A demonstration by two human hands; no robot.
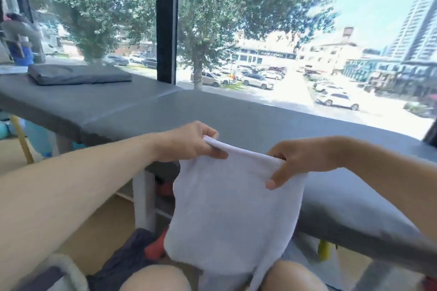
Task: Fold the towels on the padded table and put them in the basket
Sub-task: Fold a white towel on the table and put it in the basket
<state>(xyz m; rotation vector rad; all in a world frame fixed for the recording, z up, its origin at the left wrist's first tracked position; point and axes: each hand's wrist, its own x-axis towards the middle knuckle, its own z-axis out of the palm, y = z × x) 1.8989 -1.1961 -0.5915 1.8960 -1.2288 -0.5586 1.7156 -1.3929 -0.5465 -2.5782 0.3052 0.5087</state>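
Both bare forearms reach in from the frame's lower corners toward the centre. The left hand [192,143], just left of centre, is pinched closed, knuckles up. The right hand [298,160], right of centre and slightly lower, is also pinched, thumb pointing down. Bare knees show at bottom centre.

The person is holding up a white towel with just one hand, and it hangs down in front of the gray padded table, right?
Not quite. The head view shows both hands holding it: the left hand and the right hand each pinch the top edge of the white towel. The rest is right: it hangs down in front of the gray padded table.
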